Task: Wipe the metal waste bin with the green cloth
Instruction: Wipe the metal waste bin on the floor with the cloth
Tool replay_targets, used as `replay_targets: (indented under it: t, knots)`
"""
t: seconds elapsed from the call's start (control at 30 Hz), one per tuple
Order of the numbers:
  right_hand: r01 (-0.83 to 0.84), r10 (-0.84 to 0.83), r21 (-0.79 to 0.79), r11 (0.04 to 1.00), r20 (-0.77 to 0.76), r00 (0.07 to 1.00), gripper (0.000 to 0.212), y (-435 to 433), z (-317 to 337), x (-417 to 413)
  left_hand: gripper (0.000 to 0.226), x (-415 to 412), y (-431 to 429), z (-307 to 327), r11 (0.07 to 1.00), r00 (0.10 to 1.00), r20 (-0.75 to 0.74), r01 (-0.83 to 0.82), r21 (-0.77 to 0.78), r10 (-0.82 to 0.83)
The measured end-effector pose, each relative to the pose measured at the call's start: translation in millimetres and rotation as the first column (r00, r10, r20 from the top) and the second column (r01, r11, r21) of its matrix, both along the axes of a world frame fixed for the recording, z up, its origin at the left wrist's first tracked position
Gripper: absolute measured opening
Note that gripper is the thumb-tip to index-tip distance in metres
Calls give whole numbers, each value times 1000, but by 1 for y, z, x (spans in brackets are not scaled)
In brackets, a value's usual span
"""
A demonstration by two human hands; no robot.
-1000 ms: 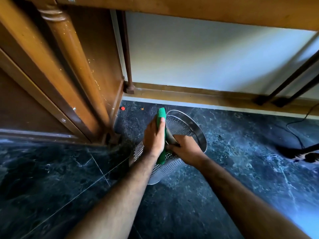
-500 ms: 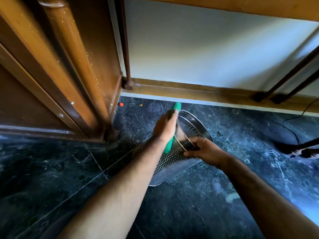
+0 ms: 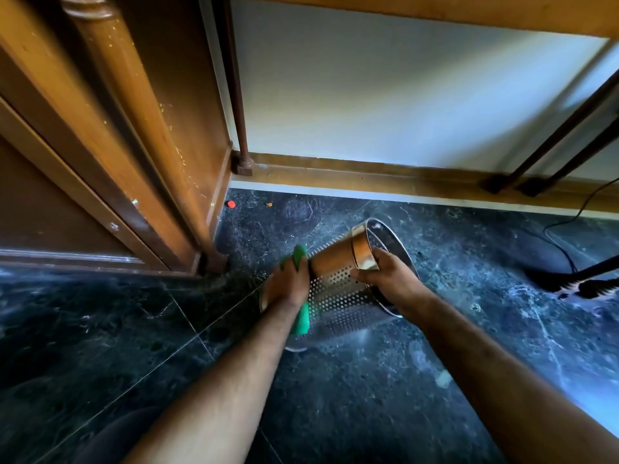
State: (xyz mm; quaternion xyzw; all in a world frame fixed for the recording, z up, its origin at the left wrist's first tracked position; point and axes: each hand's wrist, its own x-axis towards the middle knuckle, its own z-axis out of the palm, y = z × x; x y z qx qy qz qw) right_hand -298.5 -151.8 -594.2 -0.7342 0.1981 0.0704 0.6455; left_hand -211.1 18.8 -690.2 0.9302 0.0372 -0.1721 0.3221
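Note:
The perforated metal waste bin lies tilted on its side on the dark marble floor, mouth turned to the right and away. My right hand grips its rim, thumb on the outside. My left hand presses the green cloth against the bin's outer wall near its base. The cloth shows above and below the fingers; its middle is hidden under the hand. The bin's upper side reflects the brown wood.
A carved wooden furniture leg stands just left of the bin. A wooden skirting board and white wall lie behind. Thin dark metal legs and a black cable are at the right. A small red bit lies by the wall.
The bin has tipped further onto its side, mouth swung right. My left hand slid the cloth from the rim down toward the bin's base. My right hand kept its grip on the rim.

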Motion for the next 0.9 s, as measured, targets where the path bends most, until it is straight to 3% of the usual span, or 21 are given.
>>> replay_targets:
  t: [0.1,0.23,0.27,0.37,0.5,0.57,0.67,0.77,0.9]
  knots:
    - [-92,92,55,994,17,996,31,3,-5,-1,52,16,-39,37,991,986,164,35,-125,-14]
    - [-210,209,-44,977,-29,977,40,-2,-10,-1,49,1,-72,65,922,903,415,252,-295,-114]
    - [-201,200,-25,979,-32,979,40,-4,-10,0,52,-6,-71,62,910,887,444,279,-305,-123]
    - [-5,0,233,972,21,1000,31,-11,-10,8,57,-25,-48,32,891,858,495,323,-319,-134]
    - [188,-187,358,914,-38,982,19,-17,-9,11,57,-19,-8,-12,945,947,319,144,-293,-45]
    - [145,-134,340,929,-56,989,20,-18,-9,7,52,0,6,-26,986,971,241,43,-160,-3]
    - [-49,60,211,976,-47,997,26,-18,-8,-5,58,28,6,-15,998,1000,-4,7,-68,-7]
    - [-280,280,73,957,6,960,30,-20,-5,-13,77,37,-25,28,969,987,-151,20,-248,-59]
    - [-346,348,83,935,-20,937,36,-25,3,-8,75,30,-68,73,896,994,-11,90,-435,-105]
